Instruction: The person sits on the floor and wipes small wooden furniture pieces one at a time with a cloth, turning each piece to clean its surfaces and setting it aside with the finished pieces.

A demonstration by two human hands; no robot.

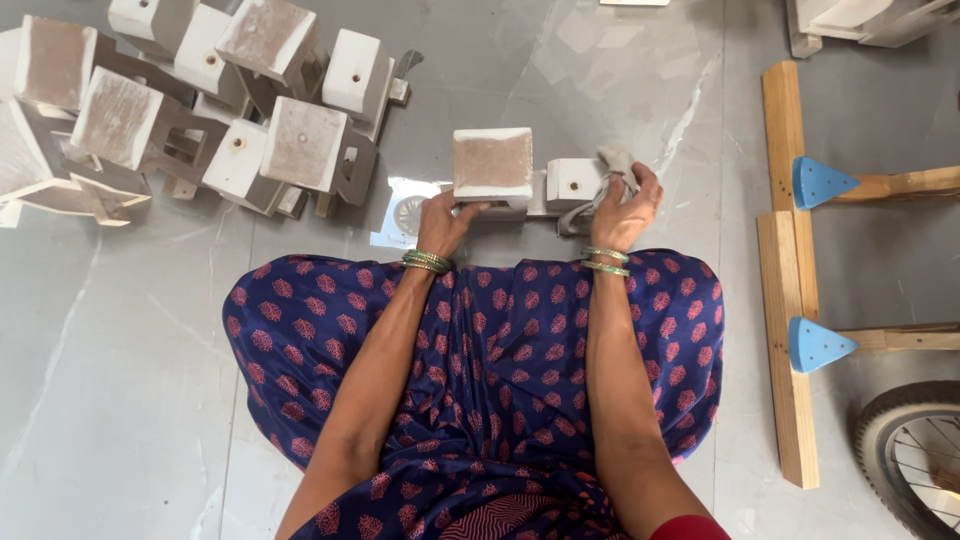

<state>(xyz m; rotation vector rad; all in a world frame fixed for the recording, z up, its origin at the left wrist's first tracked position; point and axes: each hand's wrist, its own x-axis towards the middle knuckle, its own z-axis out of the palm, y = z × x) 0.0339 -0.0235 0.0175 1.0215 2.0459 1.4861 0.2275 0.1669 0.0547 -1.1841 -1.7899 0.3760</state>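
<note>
A white moulded block piece [505,170] with a brownish square top face lies on the grey floor just beyond my knees. My left hand [443,222] grips its near left edge. My right hand [628,205] is closed on a grey cloth [612,170] and presses it against the piece's right end, a small white cube part with a hole. Green bangles sit on both wrists. My lap is covered by blue cloth with a red print.
A heap of several similar white pieces [200,110] lies at the upper left. Wooden bars with blue triangular caps [815,183] run along the right. A wheel [910,455] shows at the lower right corner. A small shiny plate [405,212] lies beside my left hand.
</note>
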